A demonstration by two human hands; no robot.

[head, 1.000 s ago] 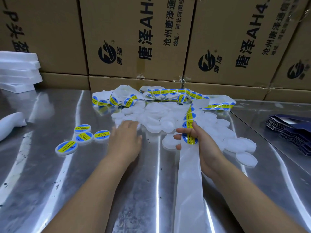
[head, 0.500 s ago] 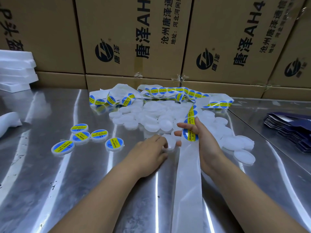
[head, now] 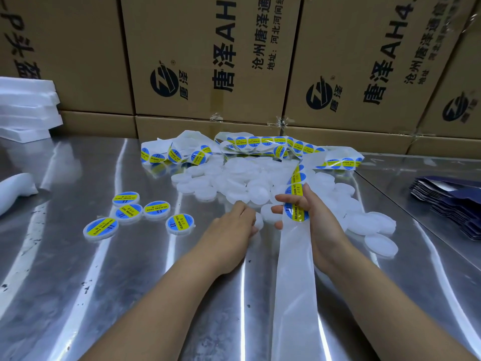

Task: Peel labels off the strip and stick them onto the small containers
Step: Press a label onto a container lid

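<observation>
A white label strip (head: pixel 294 277) runs from the near table edge up to a tangled heap of blue-and-yellow round labels (head: pixel 260 145) at the back. My right hand (head: pixel 312 217) grips the strip, its thumb beside the label (head: pixel 296 213) nearest me. My left hand (head: pixel 229 230) holds a small white round container (head: pixel 259 221) at the near edge of a pile of plain white containers (head: pixel 247 183). Several labelled containers (head: pixel 140 212) lie to the left on the steel table.
Cardboard boxes (head: pixel 208 61) wall off the back of the steel table (head: pixel 104 295). White foam slabs (head: pixel 26 110) are stacked at far left, with a white foam piece (head: pixel 13 188) below them. A stack of dark blue flat packs (head: pixel 447 201) lies at right.
My left hand set a labelled container down with the others at left, then moved right to a plain container next to the strip. My right hand kept its hold on the strip.
</observation>
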